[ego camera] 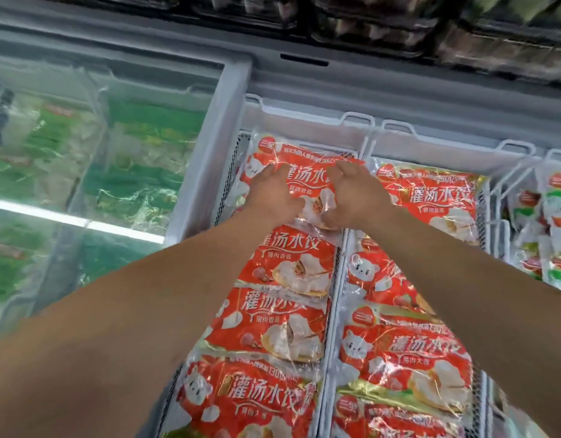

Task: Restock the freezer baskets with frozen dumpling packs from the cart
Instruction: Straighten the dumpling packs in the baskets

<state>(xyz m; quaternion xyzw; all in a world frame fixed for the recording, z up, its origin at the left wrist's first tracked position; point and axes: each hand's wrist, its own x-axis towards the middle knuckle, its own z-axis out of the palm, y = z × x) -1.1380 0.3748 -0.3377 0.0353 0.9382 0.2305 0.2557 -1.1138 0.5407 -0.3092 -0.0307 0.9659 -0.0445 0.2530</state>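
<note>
A red dumpling pack (pixel 307 181) lies flat at the far end of a white wire basket (pixel 336 263) in the open freezer. My left hand (pixel 274 194) rests on its left half, fingers bent over the top. My right hand (pixel 352 197) presses on its right half, thumb curled at the lower edge. Both arms reach forward over several more red dumpling packs (pixel 282 324) that overlap in a row down the same basket. No cart is in view.
A second basket to the right holds more red packs (pixel 431 200). Farther right, a third basket has red, green and white packs (pixel 554 229). On the left, a closed glass lid (pixel 115 153) covers green packs. Dark shelves (pixel 399 26) of goods run above the freezer.
</note>
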